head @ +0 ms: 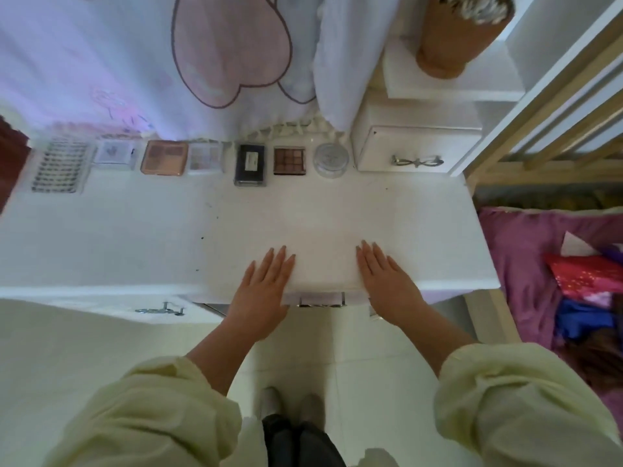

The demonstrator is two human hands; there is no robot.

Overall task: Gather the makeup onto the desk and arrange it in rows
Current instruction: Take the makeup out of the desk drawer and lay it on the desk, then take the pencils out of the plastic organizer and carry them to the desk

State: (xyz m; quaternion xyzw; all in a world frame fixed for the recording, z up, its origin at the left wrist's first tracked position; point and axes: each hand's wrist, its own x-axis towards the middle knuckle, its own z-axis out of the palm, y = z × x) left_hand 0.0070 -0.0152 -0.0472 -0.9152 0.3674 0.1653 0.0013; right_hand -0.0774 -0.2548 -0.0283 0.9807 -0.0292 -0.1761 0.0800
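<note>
Several makeup items stand in one row along the back of the white desk. From the left: a lash tray, a white compact, a peach palette, a pale palette, a black case, a brown eyeshadow palette and a round clear jar. My left hand and my right hand lie flat with straight fingers on the desk's front edge, well apart from the row, holding nothing.
A white drawer box with a metal handle stands at the back right, a brown cylinder above it. A curtain hangs behind the desk. A bed with purple bedding lies right. Drawer handles show under the desk front.
</note>
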